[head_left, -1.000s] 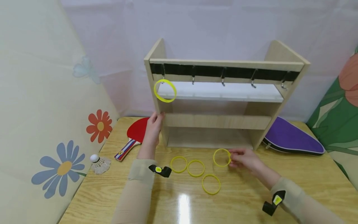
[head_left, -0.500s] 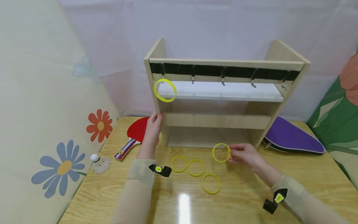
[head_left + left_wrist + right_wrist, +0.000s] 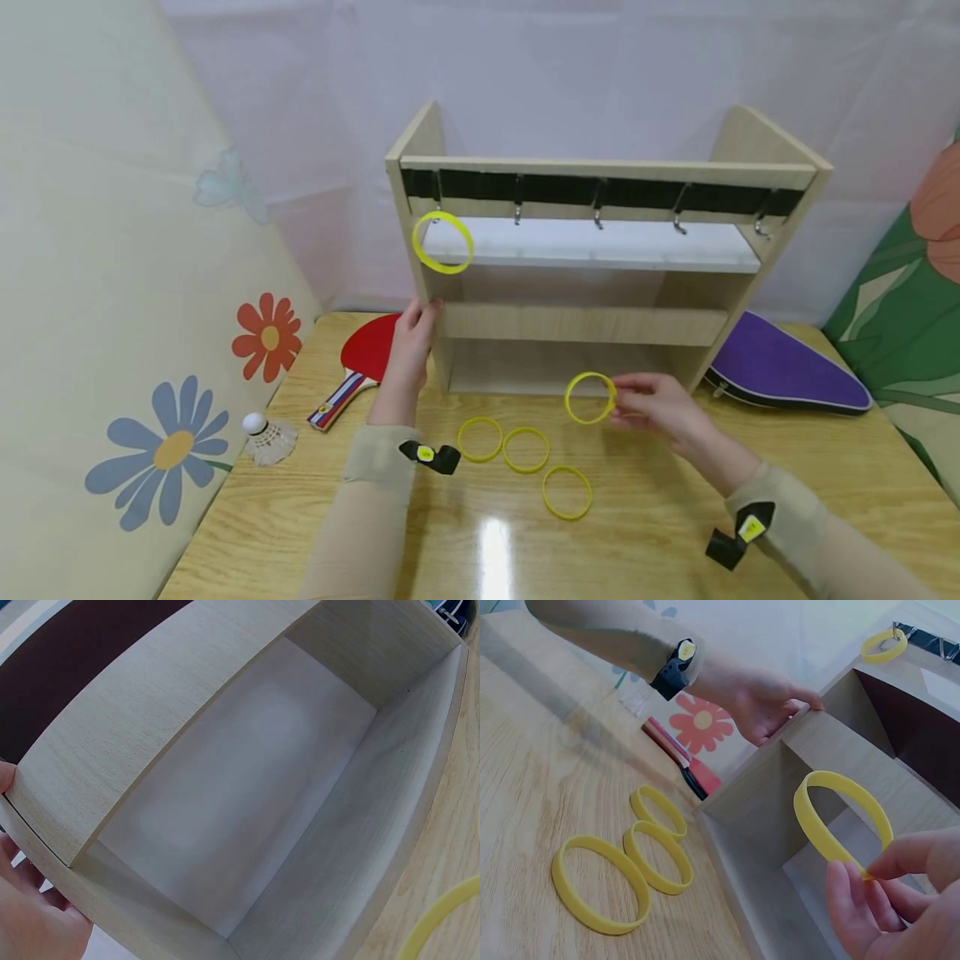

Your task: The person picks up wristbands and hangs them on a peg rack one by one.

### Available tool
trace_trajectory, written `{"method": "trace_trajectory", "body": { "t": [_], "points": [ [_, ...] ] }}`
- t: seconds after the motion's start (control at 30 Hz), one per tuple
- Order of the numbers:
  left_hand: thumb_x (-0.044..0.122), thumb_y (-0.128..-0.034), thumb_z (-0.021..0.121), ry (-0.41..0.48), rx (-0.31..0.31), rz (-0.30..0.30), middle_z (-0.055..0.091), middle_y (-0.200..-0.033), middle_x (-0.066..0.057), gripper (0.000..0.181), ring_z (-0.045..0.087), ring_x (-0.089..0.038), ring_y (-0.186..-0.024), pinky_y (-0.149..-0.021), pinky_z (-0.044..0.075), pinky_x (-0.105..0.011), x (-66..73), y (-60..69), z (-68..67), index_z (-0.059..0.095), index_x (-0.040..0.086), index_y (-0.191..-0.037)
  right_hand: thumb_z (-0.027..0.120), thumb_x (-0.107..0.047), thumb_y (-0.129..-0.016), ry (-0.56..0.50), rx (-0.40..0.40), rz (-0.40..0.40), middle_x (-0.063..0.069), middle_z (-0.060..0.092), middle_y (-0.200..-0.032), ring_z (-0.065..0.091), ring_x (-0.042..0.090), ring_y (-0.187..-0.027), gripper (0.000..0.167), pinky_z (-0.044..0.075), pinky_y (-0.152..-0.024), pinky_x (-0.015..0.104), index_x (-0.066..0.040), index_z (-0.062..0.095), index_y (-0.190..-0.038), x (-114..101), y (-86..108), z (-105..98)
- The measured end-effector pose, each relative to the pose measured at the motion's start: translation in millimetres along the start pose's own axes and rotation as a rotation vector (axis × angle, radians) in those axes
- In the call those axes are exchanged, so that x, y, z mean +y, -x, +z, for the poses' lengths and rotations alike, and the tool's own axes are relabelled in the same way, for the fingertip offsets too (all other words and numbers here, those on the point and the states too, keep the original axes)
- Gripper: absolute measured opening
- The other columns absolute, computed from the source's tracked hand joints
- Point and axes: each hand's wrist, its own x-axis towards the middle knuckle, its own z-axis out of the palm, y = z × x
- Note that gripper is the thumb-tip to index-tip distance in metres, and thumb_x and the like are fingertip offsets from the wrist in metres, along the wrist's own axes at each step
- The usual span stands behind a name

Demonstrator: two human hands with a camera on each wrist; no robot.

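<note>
My left hand (image 3: 412, 337) grips the left side panel of a small wooden shelf (image 3: 585, 325), its thumb on the front edge and its fingers on the outer side. In front of the shelf's lower right, my right hand (image 3: 656, 408) pinches a yellow ring (image 3: 817, 817) by its edge, raised above the table. Another yellow ring (image 3: 467, 260) hangs from the leftmost metal hook (image 3: 438, 200) on the black strip (image 3: 558, 190). Three more yellow rings lie flat on the table: a left one (image 3: 459, 442), a middle one (image 3: 526, 471) and a front one (image 3: 567, 518).
A red table tennis bat (image 3: 367, 350) lies left of the shelf, partly behind my left arm. Near the table's left edge is a shuttlecock (image 3: 268, 440). A purple bat case (image 3: 783, 367) lies against the shelf's right side. Several bare hooks (image 3: 598, 217) line the strip.
My right hand has lifted the yellow ring upward and slightly left, toward the shelf. The left hand keeps its grip in the same place, and the other rings have not moved.
</note>
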Motion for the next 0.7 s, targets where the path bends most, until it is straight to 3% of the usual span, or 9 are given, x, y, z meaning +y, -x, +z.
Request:
{"method": "trace_trajectory", "body": {
  "t": [0.27, 0.7],
  "points": [
    [0.032, -0.1019, 0.047, -0.011, 0.017, 0.022, 0.056, -0.127, -0.010, 0.045, 0.052, -0.020, -0.111, -0.099, 0.042, -0.043, -2.0, 0.0, 0.0, 0.050, 0.014, -0.143, 0.054, 0.006, -0.094, 0.031, -0.005, -0.026, 0.001, 0.066, -0.090, 0.069, 0.011, -0.078, 0.046, 0.058, -0.077, 0.026, 0.024, 0.037, -0.133, -12.1, 4.7, 6.3],
    [0.028, -0.1027, 0.044, -0.001, 0.016, -0.017, 0.055, -0.126, -0.011, 0.044, 0.052, -0.019, -0.109, -0.100, 0.042, -0.042, -1.0, -1.6, 0.4, 0.048, 0.014, -0.144, 0.054, 0.004, -0.095, -0.013, -0.029, -0.077, 0.003, 0.065, -0.089, 0.069, 0.012, -0.078, 0.029, 0.058, -0.079, 0.028, 0.012, 0.050, -0.122, -31.2, 5.0, 15.3]
  ]
}}
